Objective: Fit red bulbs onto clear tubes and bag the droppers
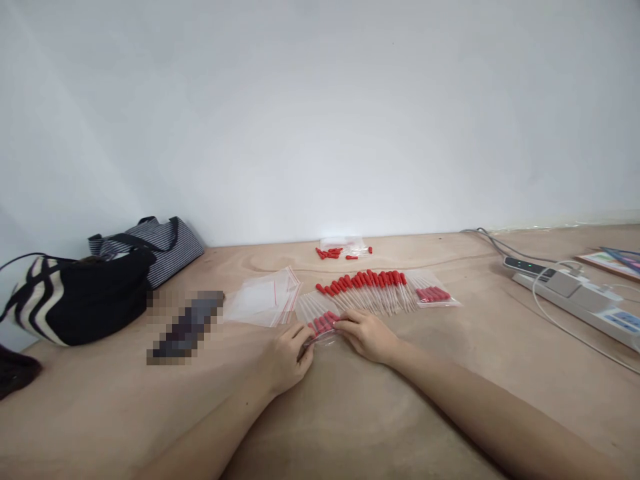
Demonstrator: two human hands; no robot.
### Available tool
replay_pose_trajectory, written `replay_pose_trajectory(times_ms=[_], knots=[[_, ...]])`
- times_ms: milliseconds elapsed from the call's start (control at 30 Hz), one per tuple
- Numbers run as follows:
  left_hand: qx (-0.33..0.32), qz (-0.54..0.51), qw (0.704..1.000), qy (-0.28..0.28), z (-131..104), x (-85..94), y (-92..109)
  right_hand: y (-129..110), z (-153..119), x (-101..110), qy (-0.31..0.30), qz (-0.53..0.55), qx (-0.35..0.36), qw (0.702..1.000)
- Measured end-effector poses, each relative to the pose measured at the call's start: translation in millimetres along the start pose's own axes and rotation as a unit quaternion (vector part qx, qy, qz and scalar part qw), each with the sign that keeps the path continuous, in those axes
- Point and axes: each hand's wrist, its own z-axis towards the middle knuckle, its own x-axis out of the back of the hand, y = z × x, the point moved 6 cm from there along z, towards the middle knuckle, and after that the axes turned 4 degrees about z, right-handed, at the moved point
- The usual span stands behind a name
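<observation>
A clear zip bag of glass droppers with red rubber bulbs (323, 325) lies before me, bulbs toward me. At its near left corner my left hand (290, 353) is closed, thumb and fingers pinching the edge. My right hand (366, 335) has its bent fingers on the bag's right side by the bulbs. Just behind is a row of loose red-bulbed droppers (373, 293), tubes pointing toward me. Another bag of droppers (433, 291) rests at the row's right end. Left of the held bag lie flat clear zip bags (263, 297) with red lines.
Loose red rubber bulbs (330, 253) lie by a plastic bag (345, 243) near the wall. A blurred dark object (187, 327), a black bag (100, 300) and a striped bag (175, 250) are on the left. A power strip (585, 307) with cables stands right.
</observation>
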Motion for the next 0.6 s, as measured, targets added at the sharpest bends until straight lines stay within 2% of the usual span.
replay_pose_trajectory(times_ms=[133, 300, 500, 600], knots=[[0.002, -0.009, 1.000, 0.013, 2.3, 4.8, -3.3, -0.5, 2.1, 2.9, 0.020, 0.002, -0.008, 1.000], [0.006, -0.037, 0.999, 0.028, 1.2, 5.9, -4.6, -12.4, 16.0, -1.8, 0.063, -0.057, 0.004, 0.996], [0.016, -0.056, 0.998, 0.025, 0.3, 1.0, -10.8, -23.2, 33.1, -18.5, 0.054, -0.118, 0.056, 0.990], [0.013, -0.055, 0.998, 0.026, 1.4, 1.2, -11.3, -16.7, 33.2, -15.8, 0.040, -0.109, 0.023, 0.993]])
